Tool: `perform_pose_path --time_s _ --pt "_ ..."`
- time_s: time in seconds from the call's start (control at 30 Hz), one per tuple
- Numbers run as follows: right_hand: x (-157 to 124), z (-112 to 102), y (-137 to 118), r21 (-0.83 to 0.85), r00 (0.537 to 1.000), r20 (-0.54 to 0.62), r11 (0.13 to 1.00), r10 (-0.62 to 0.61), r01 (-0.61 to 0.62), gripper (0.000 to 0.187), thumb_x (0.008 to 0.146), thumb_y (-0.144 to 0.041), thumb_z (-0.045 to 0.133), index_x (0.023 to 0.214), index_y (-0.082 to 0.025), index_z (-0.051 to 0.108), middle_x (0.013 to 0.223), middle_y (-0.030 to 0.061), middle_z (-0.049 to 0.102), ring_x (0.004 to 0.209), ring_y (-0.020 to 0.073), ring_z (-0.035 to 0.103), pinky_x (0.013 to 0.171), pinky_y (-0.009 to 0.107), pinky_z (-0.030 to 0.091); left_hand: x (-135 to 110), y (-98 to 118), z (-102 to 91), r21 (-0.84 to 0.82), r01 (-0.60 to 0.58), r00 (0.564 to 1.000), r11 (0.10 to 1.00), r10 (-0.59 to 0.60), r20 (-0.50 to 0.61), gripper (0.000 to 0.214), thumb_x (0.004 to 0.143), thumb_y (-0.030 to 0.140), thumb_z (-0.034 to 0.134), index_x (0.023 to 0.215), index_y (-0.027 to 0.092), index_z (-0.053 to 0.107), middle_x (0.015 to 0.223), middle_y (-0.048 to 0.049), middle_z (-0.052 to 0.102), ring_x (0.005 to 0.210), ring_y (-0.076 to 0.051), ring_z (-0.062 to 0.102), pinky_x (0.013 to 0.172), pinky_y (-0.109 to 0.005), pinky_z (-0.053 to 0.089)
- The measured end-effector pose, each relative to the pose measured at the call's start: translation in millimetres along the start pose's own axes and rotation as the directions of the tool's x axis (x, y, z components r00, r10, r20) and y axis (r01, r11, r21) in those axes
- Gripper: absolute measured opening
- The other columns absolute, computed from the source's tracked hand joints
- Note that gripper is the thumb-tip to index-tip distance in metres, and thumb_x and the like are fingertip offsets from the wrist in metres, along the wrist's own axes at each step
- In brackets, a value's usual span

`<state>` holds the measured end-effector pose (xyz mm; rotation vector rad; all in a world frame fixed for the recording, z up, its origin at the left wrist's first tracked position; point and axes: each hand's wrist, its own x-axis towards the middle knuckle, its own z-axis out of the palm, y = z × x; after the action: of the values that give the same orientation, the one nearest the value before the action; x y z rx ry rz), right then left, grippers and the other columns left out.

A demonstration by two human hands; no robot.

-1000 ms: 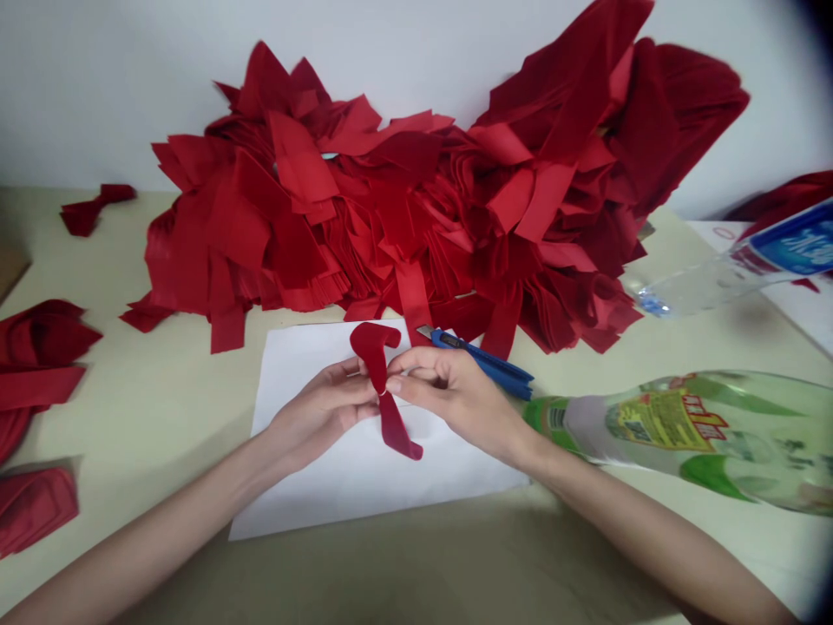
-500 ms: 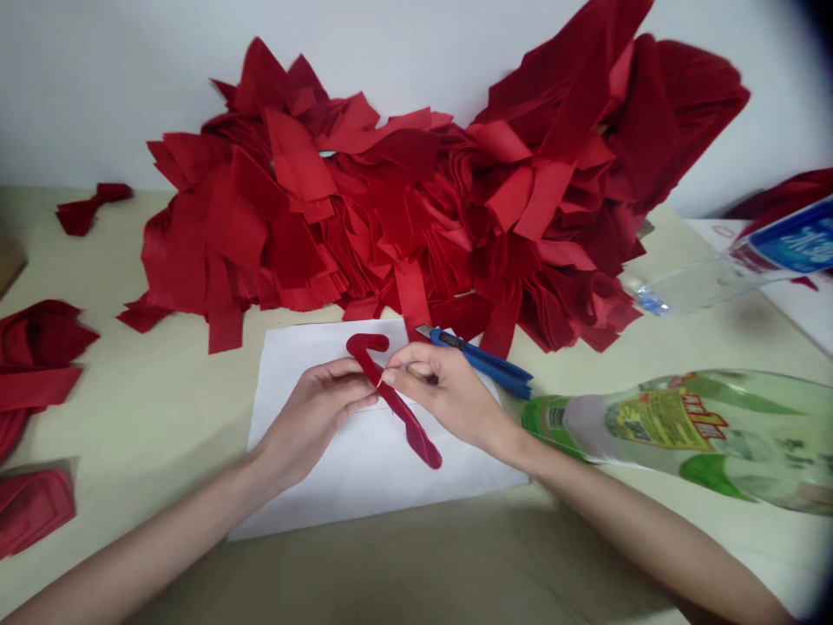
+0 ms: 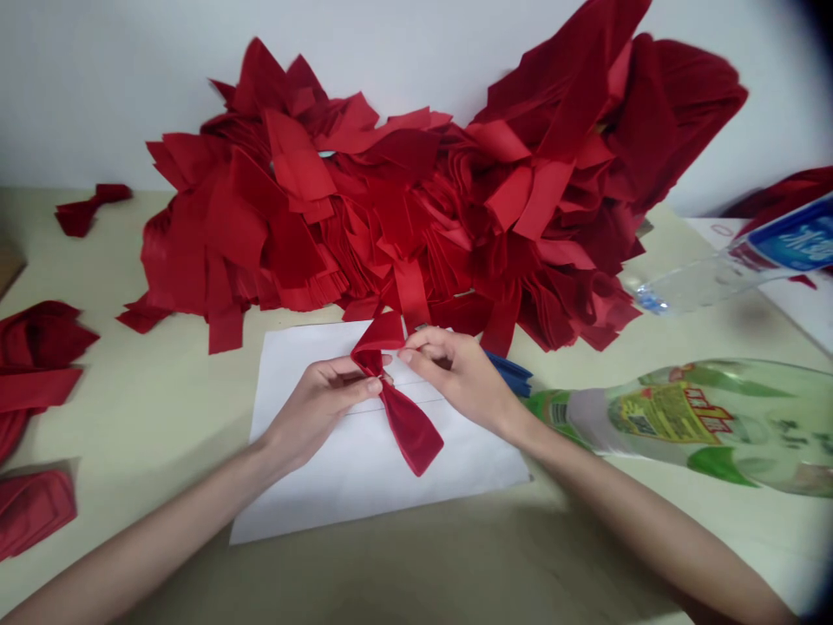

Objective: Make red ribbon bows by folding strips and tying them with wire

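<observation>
A red velvet ribbon bow (image 3: 413,430), pinched in at its middle, is held slantwise above a sheet of white paper (image 3: 286,503). My left hand (image 3: 325,395) grips the bow at its narrow waist between thumb and fingers. At the right edge of the upper loop, my right hand (image 3: 459,373) has thumb and forefinger pinched together; whatever lies between them is too small to make out. Partly covered by that hand, a blue utility knife (image 3: 511,375) rests at the paper's right side.
Behind the paper rises a large heap of red ribbon strips (image 3: 364,217). More red pieces (image 3: 39,347) lie at the left. On the right are a green-labelled plastic bottle (image 3: 677,417) on its side and a clear bottle with a blue label (image 3: 781,239).
The bow has turned to show its broad faces, with its upper loop spread out. My right hand has moved slightly right and up from the waist, while the left thumb now presses there.
</observation>
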<state>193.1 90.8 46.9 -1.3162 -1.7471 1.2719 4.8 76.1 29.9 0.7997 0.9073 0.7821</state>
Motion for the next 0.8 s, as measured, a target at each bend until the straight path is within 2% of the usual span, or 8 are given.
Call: perform_pose_path --time_s 0.1,0.23,0.5,0.57,0.7,0.8 --pt "1 -8 3 -0.059 1.0 -0.018 0.998 0.018 -0.019 0.019 0.087 -0.033 0.05 0.083 -0.016 0.056 0.055 -0.007 0.037 0.051 0.007 0.03 0.051 0.022 0.026 2 0 -3.8 0.041 -0.005 1.0 0.999 0.005 0.006 0.018 0.074 0.018 0.07 0.092 0.02 0.072 0.085 -0.0024 0.071 0.084 -0.015 0.061 0.087 -0.03 0.043" --pt "1 -16 2 -0.087 0.999 -0.035 0.995 0.041 -0.044 0.019 0.084 -0.035 0.055 0.084 -0.016 0.057 0.054 -0.0081 0.031 0.05 0.0065 0.026 0.048 0.023 0.021 3 -1 -6.5 0.094 -0.001 0.998 0.996 -0.005 0.065 0.012 0.074 0.02 0.069 0.085 0.018 0.072 0.085 -0.0038 0.071 0.081 -0.016 0.061 0.083 -0.032 0.045" --pt "-1 -21 -11 0.033 0.999 -0.04 0.999 0.036 -0.035 0.016 0.081 -0.031 0.059 0.081 -0.015 0.06 0.052 -0.009 0.025 0.048 0.0056 0.023 0.047 0.023 0.02 4 -1 -5.7 0.246 -0.047 0.997 0.968 0.029 0.078 0.007 0.071 0.023 0.071 0.075 0.018 0.07 0.076 -0.0018 0.068 0.075 -0.016 0.061 0.076 -0.03 0.046" --pt "-1 -20 -9 0.018 0.998 -0.046 0.999 0.036 -0.035 0.015 0.082 -0.031 0.059 0.081 -0.015 0.059 0.052 -0.0091 0.026 0.048 0.0056 0.024 0.047 0.023 0.02 3 0 -4.9 0.245 -0.052 0.997 0.968 0.038 0.061 0.006 0.071 0.023 0.071 0.074 0.018 0.069 0.075 -0.0013 0.067 0.073 -0.015 0.06 0.074 -0.029 0.046" --pt "0 -19 -1 -0.139 0.998 -0.036 0.988 0.055 -0.06 0.015 0.083 -0.033 0.057 0.084 -0.018 0.056 0.049 -0.0093 0.034 0.046 0.0061 0.029 0.048 0.022 0.025 3 2 -5.9 0.178 -0.08 0.997 0.981 0.076 0.028 0.005 0.073 0.022 0.069 0.073 0.017 0.068 0.075 -0.0015 0.066 0.075 -0.015 0.059 0.076 -0.029 0.045" --pt "2 -22 4 -0.411 0.991 -0.136 0.91 0.006 -0.062 0.013 0.085 -0.028 0.054 0.092 -0.018 0.057 0.057 -0.0053 0.051 0.05 0.0088 0.043 0.055 0.025 0.033 4 2 -7.4 0.144 -0.084 0.996 0.986 0.085 0.002 0.003 0.073 0.02 0.069 0.072 0.017 0.068 0.077 -0.0026 0.066 0.075 -0.015 0.058 0.077 -0.029 0.044"
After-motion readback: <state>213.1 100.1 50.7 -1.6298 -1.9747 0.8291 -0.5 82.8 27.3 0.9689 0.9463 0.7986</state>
